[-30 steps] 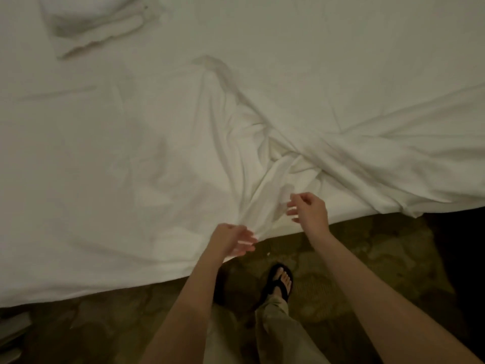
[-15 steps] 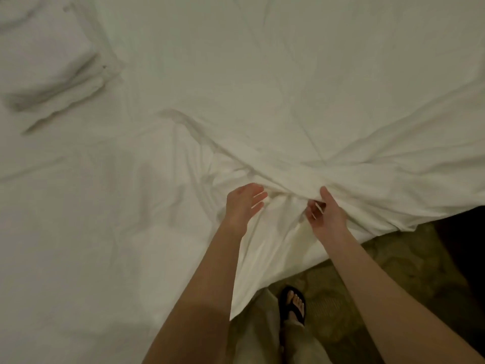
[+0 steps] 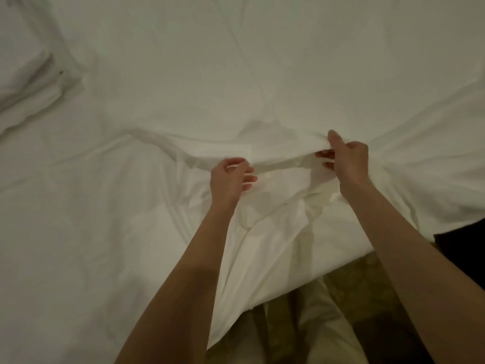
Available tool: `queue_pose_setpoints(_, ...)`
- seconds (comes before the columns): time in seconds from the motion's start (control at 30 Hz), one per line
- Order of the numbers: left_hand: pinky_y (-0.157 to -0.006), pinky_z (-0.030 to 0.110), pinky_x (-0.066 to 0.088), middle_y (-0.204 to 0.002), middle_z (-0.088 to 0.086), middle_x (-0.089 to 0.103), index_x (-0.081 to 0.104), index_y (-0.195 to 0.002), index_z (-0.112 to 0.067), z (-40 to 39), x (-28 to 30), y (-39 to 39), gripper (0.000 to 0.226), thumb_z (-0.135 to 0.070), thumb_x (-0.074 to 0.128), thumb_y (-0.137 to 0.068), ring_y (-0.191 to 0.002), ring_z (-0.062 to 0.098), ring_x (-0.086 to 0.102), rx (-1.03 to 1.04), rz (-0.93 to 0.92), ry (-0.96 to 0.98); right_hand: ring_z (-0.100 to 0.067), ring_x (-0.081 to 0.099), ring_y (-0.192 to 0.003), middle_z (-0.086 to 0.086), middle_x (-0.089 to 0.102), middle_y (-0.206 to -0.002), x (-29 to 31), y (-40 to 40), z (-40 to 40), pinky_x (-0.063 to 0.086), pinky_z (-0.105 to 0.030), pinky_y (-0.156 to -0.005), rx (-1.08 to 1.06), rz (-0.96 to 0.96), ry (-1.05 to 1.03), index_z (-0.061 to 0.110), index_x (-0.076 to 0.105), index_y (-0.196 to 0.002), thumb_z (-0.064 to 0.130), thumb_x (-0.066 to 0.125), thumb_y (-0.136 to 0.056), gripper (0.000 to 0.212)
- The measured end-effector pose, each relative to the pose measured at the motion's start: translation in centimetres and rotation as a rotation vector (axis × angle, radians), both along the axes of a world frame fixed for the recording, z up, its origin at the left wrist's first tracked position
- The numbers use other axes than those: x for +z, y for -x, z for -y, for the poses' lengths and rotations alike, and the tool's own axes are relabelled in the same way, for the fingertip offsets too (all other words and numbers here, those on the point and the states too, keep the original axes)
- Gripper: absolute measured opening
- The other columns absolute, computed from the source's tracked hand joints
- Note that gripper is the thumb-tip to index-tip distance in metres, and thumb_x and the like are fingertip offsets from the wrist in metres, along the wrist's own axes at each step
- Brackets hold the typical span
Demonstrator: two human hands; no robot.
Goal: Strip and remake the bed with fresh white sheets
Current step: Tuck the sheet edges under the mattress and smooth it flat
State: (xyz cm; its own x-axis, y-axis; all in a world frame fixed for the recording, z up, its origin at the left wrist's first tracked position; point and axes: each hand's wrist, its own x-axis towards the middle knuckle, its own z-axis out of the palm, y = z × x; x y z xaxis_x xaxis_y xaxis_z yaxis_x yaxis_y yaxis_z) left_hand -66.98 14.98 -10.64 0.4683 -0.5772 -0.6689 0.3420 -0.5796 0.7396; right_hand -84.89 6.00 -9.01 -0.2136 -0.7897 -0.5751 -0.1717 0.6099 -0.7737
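While the white sheet [image 3: 262, 88] lies spread over the bed, a bunched fold of it runs between both hands. The left hand [image 3: 229, 181] pinches one end and the right hand [image 3: 346, 160] grips the other. A folded white cloth [image 3: 29, 80] sits far left.

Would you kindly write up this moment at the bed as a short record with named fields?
Setting: bed edge, seen from the person's head camera
White sheet: spread over the bed, bunched and creased near the hands, its edge hanging toward the patterned carpet
Left hand: fingers curled round a fold of the sheet
Right hand: pinching a raised fold of the sheet
Folded white linen: lying on the bed at far left
Stage: sheet not yet smooth
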Motion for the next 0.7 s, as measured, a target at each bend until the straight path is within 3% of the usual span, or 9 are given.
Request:
queue_pose_setpoints(0.07,-0.057,0.017,0.046,-0.073,-0.001,0.064,0.064,-0.087,-0.013,1.6,-0.1,-0.5,0.004,-0.011,0.065,-0.084,-0.058,0.005,0.061,-0.107,0.387,0.074,-0.010,0.065,-0.055,-0.005,0.072,-0.066,-0.1,0.2,2.0,0.051,-0.021,-0.055,0.312,-0.070,-0.145,0.007,0.063,-0.073,0.027,0.055,-0.096,0.031)
queue_pose_setpoints(0.13,-0.069,0.018,0.044,-0.083,-0.004,0.064,0.066,-0.094,-0.016,2.9,-0.4,-1.2,0.013,-0.010,0.065,-0.082,-0.073,0.005,0.058,-0.246,0.723,0.102,-0.019,0.069,-0.065,-0.011,0.074,-0.074,0.1,1.1,3.5,0.053,-0.027,-0.067,0.672,-0.236,-0.262,0.002,0.070,-0.073,0.027,0.056,-0.094,0.035)
queue_pose_setpoints(0.23,-0.094,0.035,0.037,-0.126,0.005,0.056,0.056,-0.127,-0.015,4.7,-2.3,-2.5,0.040,-0.010,0.058,-0.088,-0.119,0.023,0.046,-0.630,1.000,-0.065,-0.017,0.067,-0.064,-0.001,0.070,-0.065,0.4,2.1,4.9,0.051,-0.029,-0.069,0.820,-0.542,-0.014,0.013,0.070,-0.063,0.033,0.060,-0.088,0.034)
queue_pose_setpoints(0.3,-0.107,0.042,0.026,-0.140,0.004,0.046,0.050,-0.135,-0.019,5.6,-3.4,-3.4,0.044,-0.014,0.053,-0.091,-0.133,0.024,0.035,-0.887,1.041,-0.303,-0.020,0.063,-0.072,0.002,0.065,-0.071,0.0,1.9,5.4,0.048,-0.031,-0.070,0.807,-0.668,0.173,0.016,0.064,-0.069,0.033,0.067,-0.084,0.023)
queue_pose_setpoints(0.37,-0.113,0.048,0.019,-0.139,0.001,0.044,0.050,-0.131,-0.022,6.2,-3.6,-3.6,0.038,-0.018,0.050,-0.093,-0.132,0.023,0.035,-0.999,1.005,-0.468,-0.024,0.058,-0.090,0.000,0.059,-0.087,-1.4,1.4,6.0,0.043,-0.035,-0.078,0.881,-0.696,0.263,0.017,0.060,-0.084,0.031,0.070,-0.081,0.017)
queue_pose_setpoints(0.5,-0.108,0.046,0.023,-0.127,-0.001,0.052,0.052,-0.124,-0.023,6.0,-3.9,-3.4,0.030,-0.025,0.047,-0.095,-0.123,0.020,0.040,-1.108,1.080,-0.548,-0.024,0.046,-0.117,0.001,0.050,-0.121,-3.8,0.1,6.6,0.034,-0.040,-0.094,1.289,-0.735,0.135,0.024,0.051,-0.124,0.044,0.065,-0.083,0.048)
queue_pose_setpoints(0.6,-0.108,0.046,0.020,-0.121,-0.005,0.056,0.058,-0.118,-0.026,5.5,-4.2,-3.9,0.024,-0.030,0.046,-0.097,-0.120,0.016,0.043,-1.071,1.089,-0.519,-0.020,0.051,-0.112,0.007,0.058,-0.110,-4.5,-1.4,7.2,0.031,-0.041,-0.100,1.464,-0.729,0.059,0.025,0.054,-0.118,0.040,0.059,-0.086,0.036)
queue_pose_setpoints(0.7,-0.107,0.046,0.019,-0.117,-0.008,0.058,0.062,-0.112,-0.030,5.3,-4.2,-5.0,0.021,-0.032,0.048,-0.098,-0.118,0.014,0.045,-1.012,1.065,-0.455,-0.014,0.056,-0.094,0.018,0.052,-0.081,-4.5,-2.5,7.7,0.035,-0.034,-0.093,1.513,-0.572,-0.037,0.032,0.057,-0.091,0.028,0.058,-0.084,0.009)
